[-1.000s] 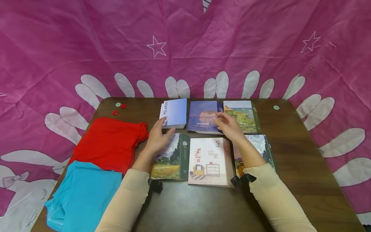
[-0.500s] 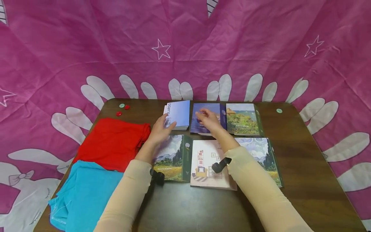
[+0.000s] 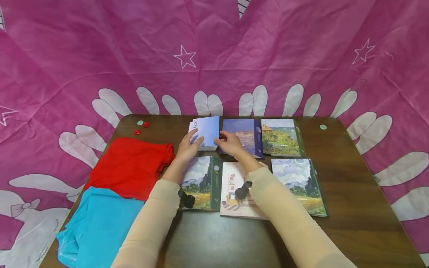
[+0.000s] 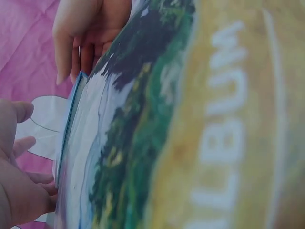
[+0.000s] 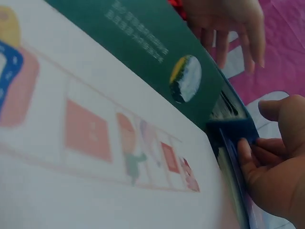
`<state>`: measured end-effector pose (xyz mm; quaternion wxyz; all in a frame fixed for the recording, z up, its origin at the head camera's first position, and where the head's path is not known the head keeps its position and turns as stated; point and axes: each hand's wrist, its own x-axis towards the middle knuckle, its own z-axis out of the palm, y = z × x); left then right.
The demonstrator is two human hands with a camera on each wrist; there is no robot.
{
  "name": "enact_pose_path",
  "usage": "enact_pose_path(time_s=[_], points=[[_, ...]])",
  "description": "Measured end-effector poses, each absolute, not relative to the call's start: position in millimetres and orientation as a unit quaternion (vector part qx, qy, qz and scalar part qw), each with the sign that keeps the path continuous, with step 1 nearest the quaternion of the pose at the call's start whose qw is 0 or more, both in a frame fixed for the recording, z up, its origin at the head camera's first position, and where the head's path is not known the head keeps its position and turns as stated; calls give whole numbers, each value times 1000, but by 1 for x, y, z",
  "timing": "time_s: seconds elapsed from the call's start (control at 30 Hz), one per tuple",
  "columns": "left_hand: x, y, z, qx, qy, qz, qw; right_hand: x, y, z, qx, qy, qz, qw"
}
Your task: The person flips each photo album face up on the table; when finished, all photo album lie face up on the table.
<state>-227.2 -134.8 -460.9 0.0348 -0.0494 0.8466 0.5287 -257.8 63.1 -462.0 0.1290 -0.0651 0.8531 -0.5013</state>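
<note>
A light-blue photo album (image 3: 209, 128) marked with POLAROID lettering lies at the back, with a second edge jutting out at its left. My left hand (image 3: 187, 147) is at its near left side, fingers and thumb spread apart over the corner. On the opposite side my right hand (image 3: 231, 143) has its fingers bent at the album's right edge, overlapping the purple photo album (image 3: 239, 124) beside it. In the right wrist view, the fingertips (image 5: 244, 155) meet the gap between these two albums, while the thumb stands off. Nothing is gripped in the left wrist view.
A garden-cover album (image 3: 281, 137) lies back right. In front are a landscape album (image 3: 197, 182), a white album (image 3: 228, 169) and another landscape album (image 3: 296, 182). Folded red cloth (image 3: 130, 163) and blue cloth (image 3: 100, 223) lie left. Small red buttons (image 3: 137, 132) and green ones sit behind.
My right hand has moved left, from the purple album's right side across it to the light-blue album's right edge. The left hand has stayed near the light-blue album's left side.
</note>
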Motion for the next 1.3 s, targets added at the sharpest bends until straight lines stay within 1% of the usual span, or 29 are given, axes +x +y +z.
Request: enact_pose_path(time_s=[0.07, 0.17, 0.47, 0.57, 0.73, 0.9, 1.07, 1.2, 1.3], points=[[-227, -134, -460, -45, 852, 521, 31, -257, 59, -461, -75, 870, -472, 122], [-227, -131, -459, -38, 862, 504, 31, -255, 56, -460, -72, 872, -469, 116], [-226, -126, -461, -32, 871, 489, 30, -250, 55, -462, -29, 844, -529, 85], [-225, -128, -461, -22, 869, 493, 34, -249, 51, -459, -1, 828, -557, 65], [-225, -126, -460, 9, 873, 487, 42, -250, 46, -457, 77, 725, -682, 52], [-224, -123, -459, 38, 864, 500, 51, -253, 46, -458, 125, 640, -755, 58], [-222, -120, -455, 61, 864, 498, 43, -255, 47, -457, 120, 601, -788, 65], [-220, -120, -450, 58, 861, 505, 33, -254, 44, -453, 110, 594, -795, 49], [-220, -119, -448, 59, 838, 542, 12, -253, 41, -452, 94, 592, -800, 33]])
